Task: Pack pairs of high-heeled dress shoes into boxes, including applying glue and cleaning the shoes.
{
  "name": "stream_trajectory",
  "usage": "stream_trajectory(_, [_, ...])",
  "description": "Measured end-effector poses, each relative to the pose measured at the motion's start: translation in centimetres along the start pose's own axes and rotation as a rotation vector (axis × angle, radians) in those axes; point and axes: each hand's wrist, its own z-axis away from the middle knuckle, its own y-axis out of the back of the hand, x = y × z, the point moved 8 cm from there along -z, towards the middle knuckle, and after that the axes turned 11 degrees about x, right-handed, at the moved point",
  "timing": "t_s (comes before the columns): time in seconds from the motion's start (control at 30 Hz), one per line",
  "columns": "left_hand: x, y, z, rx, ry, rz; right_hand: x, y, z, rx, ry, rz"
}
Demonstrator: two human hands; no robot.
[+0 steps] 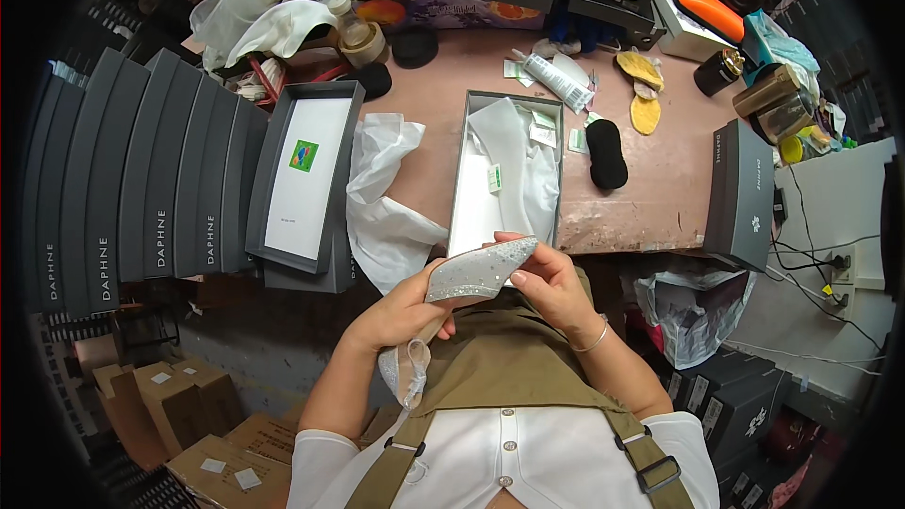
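A silver pointed-toe shoe [471,273] dotted with sparkling stones is held in front of my apron, toe up and to the right. My left hand [394,313] is closed around its middle. Its glittery heel part and strap with a small bow hang below that hand. With thumb and fingers, my right hand [554,290] pinches the toe end. Just beyond the shoe lies an open shoebox [459,170] lined with white tissue paper [514,155], with small tags on it. Crumpled tissue paper [382,217] lies left of the box.
An open grey box lid [259,217] and upright shoeboxes [141,188] stand at left. A black oval pad [607,155], a white tube [558,80] and yellow pads [645,113] lie on the table. At right are a grey box [740,193] and a plastic bag [693,306].
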Motion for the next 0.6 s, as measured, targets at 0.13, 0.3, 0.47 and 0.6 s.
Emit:
stream_trajectory(0.13, [1.3, 0.4, 0.3, 0.056, -0.097, -0.158, -0.5, -0.6, 0.1, 0.003, -0.017, -0.009])
stream_trajectory(0.3, [1.7, 0.8, 0.6, 0.073, -0.161, -0.298, -0.6, -0.9, 0.3, -0.034, 0.022, 0.022])
stream_trajectory(0.47, [0.7, 1.2, 0.2, 0.023, -0.144, -0.139, -1.0, -1.8, 0.5, -0.060, 0.082, 0.179])
stream_trajectory(0.6, [-1.5, 1.0, 0.2, -0.139, 0.025, 0.110, -1.3, -2.6, 0.6, -0.067, 0.171, 0.347])
